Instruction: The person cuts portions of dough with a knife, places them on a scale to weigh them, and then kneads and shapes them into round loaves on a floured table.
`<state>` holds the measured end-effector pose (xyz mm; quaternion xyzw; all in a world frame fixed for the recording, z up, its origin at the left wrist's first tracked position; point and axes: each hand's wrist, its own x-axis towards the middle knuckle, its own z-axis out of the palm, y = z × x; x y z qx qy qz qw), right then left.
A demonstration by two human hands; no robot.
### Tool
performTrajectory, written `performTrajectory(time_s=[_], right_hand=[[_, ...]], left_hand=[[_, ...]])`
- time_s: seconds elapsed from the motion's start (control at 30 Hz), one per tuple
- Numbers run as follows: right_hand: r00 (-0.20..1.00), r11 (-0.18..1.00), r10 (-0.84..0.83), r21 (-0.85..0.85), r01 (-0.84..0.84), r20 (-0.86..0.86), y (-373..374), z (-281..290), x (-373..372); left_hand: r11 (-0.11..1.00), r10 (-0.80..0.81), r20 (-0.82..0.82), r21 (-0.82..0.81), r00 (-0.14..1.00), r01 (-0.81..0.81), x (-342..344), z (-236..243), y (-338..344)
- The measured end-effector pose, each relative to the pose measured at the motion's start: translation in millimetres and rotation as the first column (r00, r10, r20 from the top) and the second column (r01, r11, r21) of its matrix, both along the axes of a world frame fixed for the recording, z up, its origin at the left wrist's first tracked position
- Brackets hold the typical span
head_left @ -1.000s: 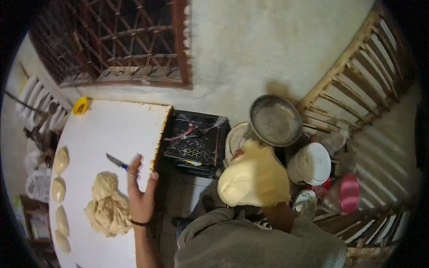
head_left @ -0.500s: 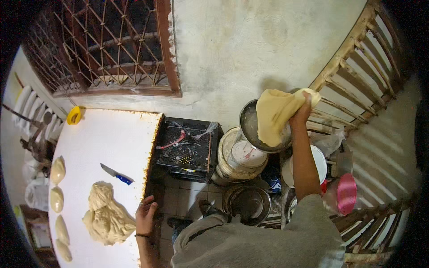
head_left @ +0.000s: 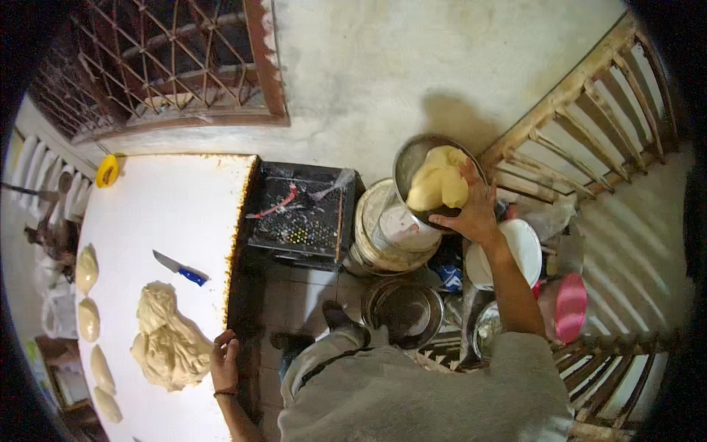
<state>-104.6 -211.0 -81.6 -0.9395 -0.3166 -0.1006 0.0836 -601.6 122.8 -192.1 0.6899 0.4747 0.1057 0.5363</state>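
Note:
A folded lump of pale dough [head_left: 439,180] lies in a round metal bowl [head_left: 406,158] on top of a kitchen scale [head_left: 409,227]. My right hand [head_left: 473,208] is at the bowl's near right side, fingers spread, with the fingertips against the dough's edge and the thumb over the rim. At the table's right edge, my left hand [head_left: 224,362] rests with loosely bent fingers and nothing in it. Just left of it a large, soft mass of dough [head_left: 168,342] sits on the white table [head_left: 173,221]. A knife with a blue handle [head_left: 191,276] lies beyond that mass.
Several shaped dough pieces [head_left: 88,320] line the table's left side, and a yellow ring-shaped object [head_left: 107,171] is at its far corner. A black crate [head_left: 298,210] stands beside the table. Metal basins [head_left: 403,313], a white bucket [head_left: 526,254] and a pink container [head_left: 570,308] surround me.
My right hand has released the stretched dough, which has dropped into the bowl as a rounded lump. The fingers have spread and moved down onto its edge. My left hand stays at the table edge.

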Motion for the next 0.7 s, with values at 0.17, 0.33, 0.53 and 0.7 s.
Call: performTrajectory(time_s=[0.17, 0.33, 0.53, 0.7], right_hand=[[0.939, 0.975, 0.059, -0.182, -0.127, -0.339, -17.8, 20.5, 28.3], [0.909, 0.854, 0.092, -0.438, -0.282, -0.406, -21.9, 55.4, 106.2], [0.918, 0.606, 0.165, -0.697, -0.383, -0.36, 76.9, 117.5, 87.9], [0.976, 0.743, 0.044, -0.646, -0.176, -0.215, 126.7, 130.6, 25.5]], left_hand=[[1.0, -0.006, -0.041, -0.03, 0.999, 0.005, -3.8, -7.3, 2.6], [0.998, -0.059, 0.156, -0.023, 0.986, 0.063, -10.1, -10.8, 31.4], [0.99, 0.125, 0.087, 0.058, 0.988, -0.13, -89.8, 4.8, 79.2], [0.902, 0.293, 0.094, 0.303, 0.951, -0.308, -194.1, 0.1, 135.6]])
